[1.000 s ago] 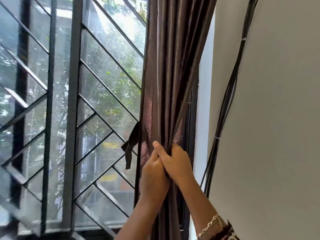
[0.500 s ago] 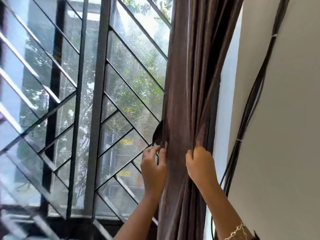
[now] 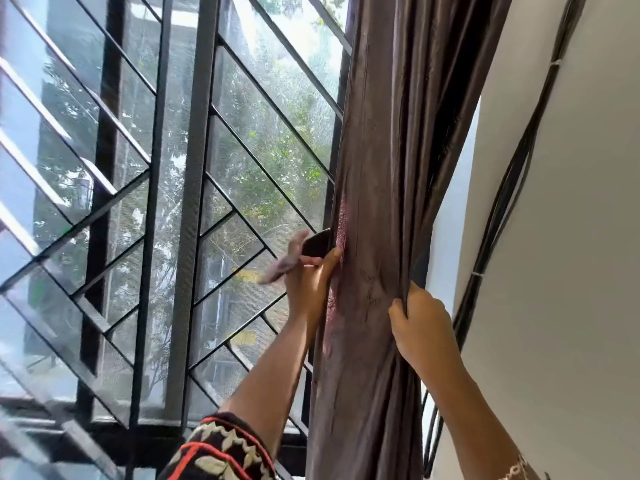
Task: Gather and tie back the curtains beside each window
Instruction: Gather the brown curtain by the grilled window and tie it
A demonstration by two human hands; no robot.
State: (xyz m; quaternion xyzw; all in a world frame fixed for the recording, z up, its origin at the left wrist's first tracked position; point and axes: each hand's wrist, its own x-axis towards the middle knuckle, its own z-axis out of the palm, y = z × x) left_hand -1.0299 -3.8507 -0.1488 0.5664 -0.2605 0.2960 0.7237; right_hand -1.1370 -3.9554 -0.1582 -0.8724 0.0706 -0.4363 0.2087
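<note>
We find the gathered curtain [image 3: 377,168] hanging as a thick column between the meshed window [image 3: 277,140] and the wall [image 3: 571,271]. On its left, passage stops at the diagonal grille bars [image 3: 242,220]. The left grip [image 3: 310,282] sits in the shallow space in front of them, just beside the curtain edge, pinching a dark tie strip [image 3: 317,242] that juts into that space. On the right, the right grip [image 3: 420,327] clutches the outer folds in a narrow strip beside the white reveal [image 3: 453,202]. Black cables [image 3: 512,188] run down the wall close by. Open room lies in front of the curtain and farther right along the bare wall.
</note>
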